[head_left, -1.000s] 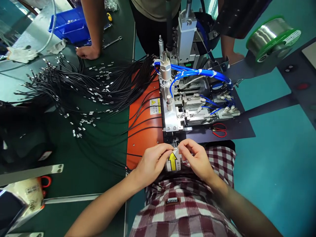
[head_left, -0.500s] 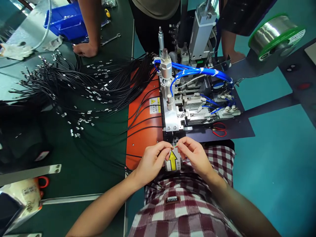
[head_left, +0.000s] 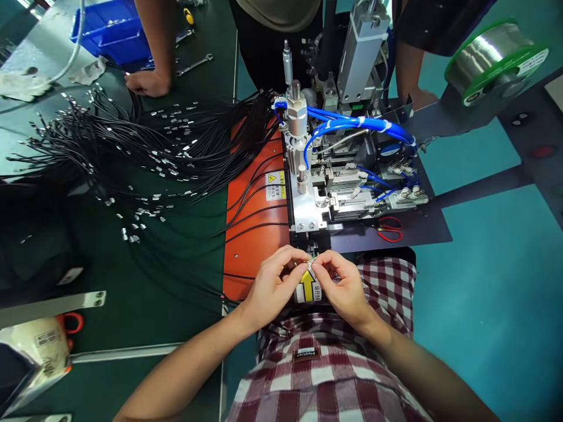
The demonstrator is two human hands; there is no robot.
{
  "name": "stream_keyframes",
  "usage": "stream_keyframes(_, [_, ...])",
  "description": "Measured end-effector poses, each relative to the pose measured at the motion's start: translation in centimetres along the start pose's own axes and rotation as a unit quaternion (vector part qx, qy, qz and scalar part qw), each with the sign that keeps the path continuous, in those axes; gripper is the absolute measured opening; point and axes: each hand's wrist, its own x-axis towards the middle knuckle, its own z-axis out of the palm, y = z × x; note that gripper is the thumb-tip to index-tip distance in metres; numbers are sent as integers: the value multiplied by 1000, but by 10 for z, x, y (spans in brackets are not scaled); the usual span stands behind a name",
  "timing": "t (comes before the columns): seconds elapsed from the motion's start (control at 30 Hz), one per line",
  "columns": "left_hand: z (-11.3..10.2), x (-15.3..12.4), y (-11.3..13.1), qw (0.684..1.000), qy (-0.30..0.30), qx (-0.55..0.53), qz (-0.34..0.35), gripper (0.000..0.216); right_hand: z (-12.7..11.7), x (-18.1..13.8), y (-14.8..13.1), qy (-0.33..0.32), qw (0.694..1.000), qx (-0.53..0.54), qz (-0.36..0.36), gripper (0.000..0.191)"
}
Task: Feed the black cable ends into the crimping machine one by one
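Note:
My left hand (head_left: 273, 288) and my right hand (head_left: 343, 288) meet at the front of the machine, fingertips nearly touching. Both pinch the thin coloured wires (head_left: 312, 260) at a cable's end; green and white show between the fingers, the rest is covered. Just below the fingertips is a white label with a yellow arrow (head_left: 309, 287). Beyond them stands the metal machine (head_left: 302, 208), with several black cables (head_left: 257, 224) running across its orange plate (head_left: 250, 255) into its edge.
A big bundle of black cables (head_left: 145, 138) with metal ends spreads over the green table. Red-handled scissors (head_left: 389, 229) lie right of the machine, below a solder wire spool (head_left: 495, 61). Another person's hand (head_left: 152, 83) rests near a blue bin (head_left: 112, 35) and a wrench (head_left: 196, 64).
My right hand has shifted slightly left and down, bringing its fingertips against those of my left hand over the wires. The view has shifted slightly.

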Motion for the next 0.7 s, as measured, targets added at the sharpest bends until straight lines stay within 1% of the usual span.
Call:
stream_keyframes(0.07, [1,2,4,999,15,-28,-32,15,-1,-1,-3,-6,1000,-20,-14,17])
stream_keyframes(0.17, [4,3,6,990,26,-102,-96,20,0,-3,-4,-10,999,-28,-23,15])
stream_keyframes(0.27, [6,3,3,968,23,-191,-159,26,4,-4,-4,-10,1000,-18,-18,15])
stream_keyframes(0.33, [6,3,1,955,22,-227,-188,29,4,-2,-4,-17,1000,-11,-10,16])
stream_keyframes(0.47, [4,4,-1,950,18,-239,-199,31,-6,7,-8,-52,996,49,51,20])
stream_keyframes(0.53, [3,4,-1,950,18,-242,-195,31,-12,12,-11,-55,992,83,77,21])
stream_keyframes(0.7, [2,3,-3,951,7,-245,-187,28,-12,16,-14,-58,988,109,92,20])
